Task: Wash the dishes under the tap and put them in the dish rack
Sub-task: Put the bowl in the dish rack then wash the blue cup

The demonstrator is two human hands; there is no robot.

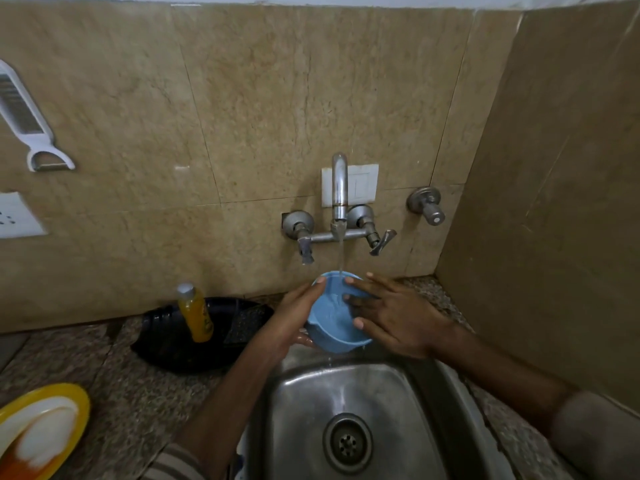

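Observation:
A light blue plastic bowl is held tilted under the running tap, above the back edge of the steel sink. My left hand grips the bowl's left side, thumb on the rim and fingers curled beneath. My right hand lies over the right rim with straight fingers reaching inside the bowl. Water falls into the bowl and drips from its lower edge into the sink.
A black tray with a yellow soap bottle sits left of the sink on the granite counter. A yellow plate holding a white dish is at the lower left. A white grater hangs on the wall.

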